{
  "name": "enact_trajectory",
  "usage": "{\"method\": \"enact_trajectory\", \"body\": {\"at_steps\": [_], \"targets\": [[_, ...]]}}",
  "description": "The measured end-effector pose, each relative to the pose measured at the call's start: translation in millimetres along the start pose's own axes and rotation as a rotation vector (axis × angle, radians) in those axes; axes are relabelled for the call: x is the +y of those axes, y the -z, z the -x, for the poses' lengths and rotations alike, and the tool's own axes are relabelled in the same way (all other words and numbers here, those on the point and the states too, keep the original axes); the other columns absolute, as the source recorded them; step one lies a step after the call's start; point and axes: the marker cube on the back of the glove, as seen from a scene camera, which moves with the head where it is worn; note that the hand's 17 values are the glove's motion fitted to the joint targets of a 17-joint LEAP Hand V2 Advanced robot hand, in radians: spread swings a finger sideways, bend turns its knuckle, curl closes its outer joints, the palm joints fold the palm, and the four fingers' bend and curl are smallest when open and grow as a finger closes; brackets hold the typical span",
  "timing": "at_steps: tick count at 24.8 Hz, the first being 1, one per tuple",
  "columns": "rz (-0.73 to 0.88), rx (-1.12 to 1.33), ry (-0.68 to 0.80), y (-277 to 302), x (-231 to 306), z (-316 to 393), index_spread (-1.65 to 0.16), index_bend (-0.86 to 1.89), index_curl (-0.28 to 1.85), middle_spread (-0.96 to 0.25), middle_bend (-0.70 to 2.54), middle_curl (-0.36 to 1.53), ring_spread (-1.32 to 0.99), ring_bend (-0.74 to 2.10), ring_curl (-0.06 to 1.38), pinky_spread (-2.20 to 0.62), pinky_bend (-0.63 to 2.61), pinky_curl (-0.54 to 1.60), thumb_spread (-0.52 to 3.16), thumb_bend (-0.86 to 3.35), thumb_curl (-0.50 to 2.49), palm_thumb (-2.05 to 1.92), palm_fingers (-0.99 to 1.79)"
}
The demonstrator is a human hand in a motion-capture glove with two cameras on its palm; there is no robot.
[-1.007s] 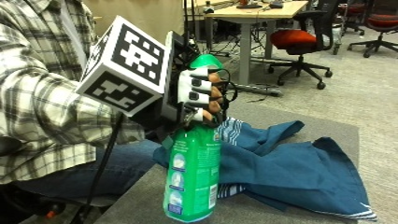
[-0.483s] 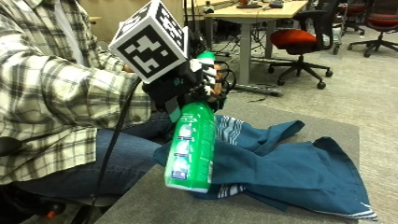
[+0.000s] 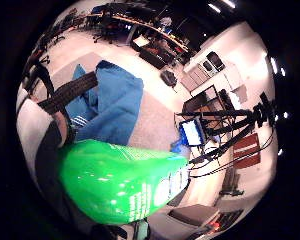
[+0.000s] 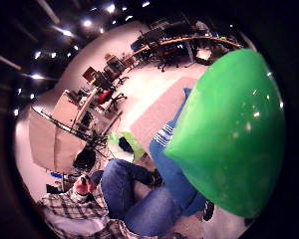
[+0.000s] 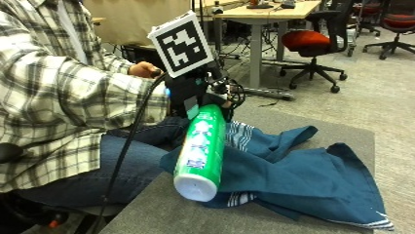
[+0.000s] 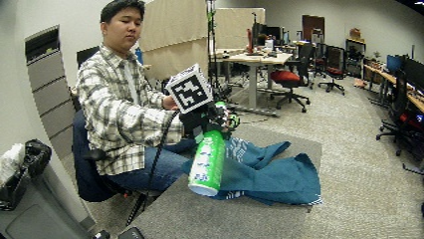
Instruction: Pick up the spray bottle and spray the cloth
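Bottle (image 5: 202, 148) tilts further, base lifted toward camera, gripped by right hands (image 5: 206, 91) over cloth (image 5: 305, 173).

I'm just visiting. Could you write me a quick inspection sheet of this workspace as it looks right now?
Surface: grey table, partly covered by the cloth.
Job's things: green spray bottle lifted and tilted, its base toward the camera; blue cloth crumpled on the table beneath it.
Clutter: nothing seen.
Hands: gloved right hand grips the bottle's top; the other hand sits behind it, mostly hidden.
Cables: left out.
Surroundings: office chairs, desks, carpeted floor.
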Motion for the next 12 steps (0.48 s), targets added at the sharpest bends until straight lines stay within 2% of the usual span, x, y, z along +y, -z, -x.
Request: {"method": "enact_trajectory", "body": {"at_steps": [8,12], "targets": [[0.073,0.106,0.051,-10.8,-0.7,9.0,-0.23,0.39,0.6,-0.14,0.56,0.51,-0.16,0.55,0.48,-0.15,0.41,0.4,0.17,-0.03,0.79,1.02,1.33],[0.107,0.146,0.122,-17.0,2.3,14.7,-0.23,0.39,0.6,-0.14,0.56,0.51,-0.16,0.55,0.48,-0.15,0.41,0.4,0.17,-0.03,0.79,1.02,1.32]]}}
